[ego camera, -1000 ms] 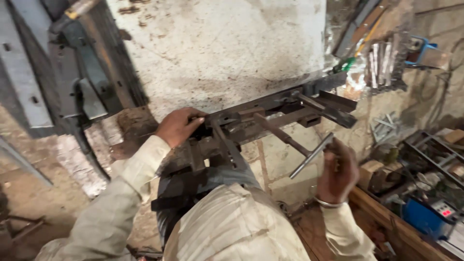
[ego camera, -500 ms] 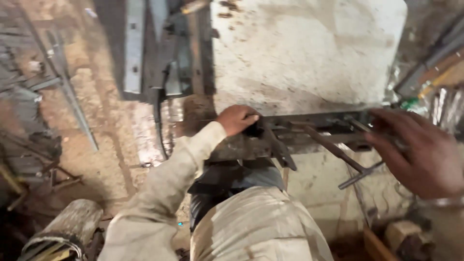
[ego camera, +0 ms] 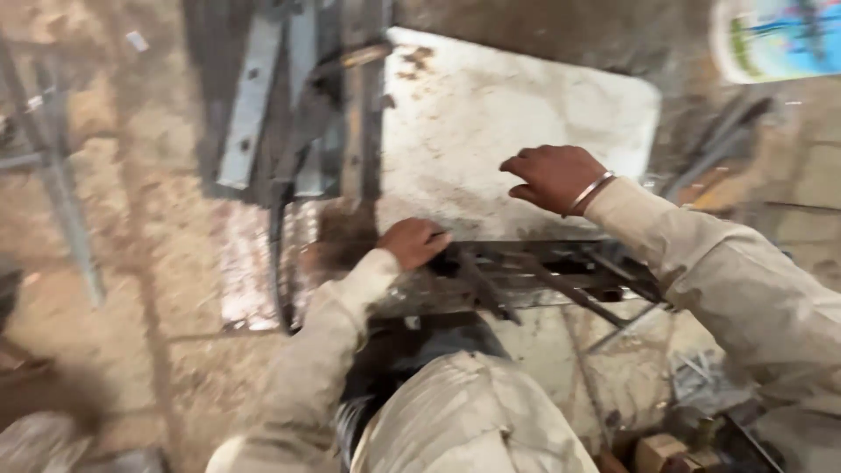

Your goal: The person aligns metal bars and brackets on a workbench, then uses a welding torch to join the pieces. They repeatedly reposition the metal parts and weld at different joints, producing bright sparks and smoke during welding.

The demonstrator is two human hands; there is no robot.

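Note:
A dark welded metal frame with crossing bars lies across my lap, at the near edge of a stained white slab. My left hand grips the frame's left end, its fingers curled round a bar. My right hand, with a metal bangle on the wrist, hovers above the slab just beyond the frame. Its fingers are loosely bent and hold nothing. Both arms wear beige sleeves.
Grey perforated metal strips lie in a pile left of the slab. Thin rods rest on the dirt floor at far left. A colourful round container stands at top right, and scrap pieces fill the bottom right.
My right hand has left the frame's right side and risen up and left over the slab. My left hand stays on the frame. The view has swung.

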